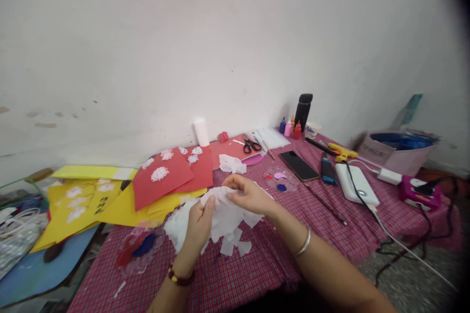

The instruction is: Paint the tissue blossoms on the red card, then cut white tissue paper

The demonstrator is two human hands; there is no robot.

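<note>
My left hand (pixel 200 221) is closed on the left part of a thin white paper sheet (pixel 221 205), thumb on top. My right hand (pixel 246 194) pinches the same sheet near its upper right edge, so the sheet spans the gap between both hands. Under and around it lie white paper pieces (pixel 176 225), some torn small, on the red checked tablecloth (pixel 264 259). Just beyond my right hand rests another white scrap (pixel 232 164). The fingertips behind the sheet are partly hidden.
Red cards (pixel 176 183) and yellow cards (pixel 128 205) with white flowers lie left. Scissors (pixel 251 145) sit at the back. Rightward are a paint palette (pixel 290 181), phone (pixel 299 166), paint bottles (pixel 288 128), power bank (pixel 357 185), brush (pixel 326 204), glue gun (pixel 341 152) and cables.
</note>
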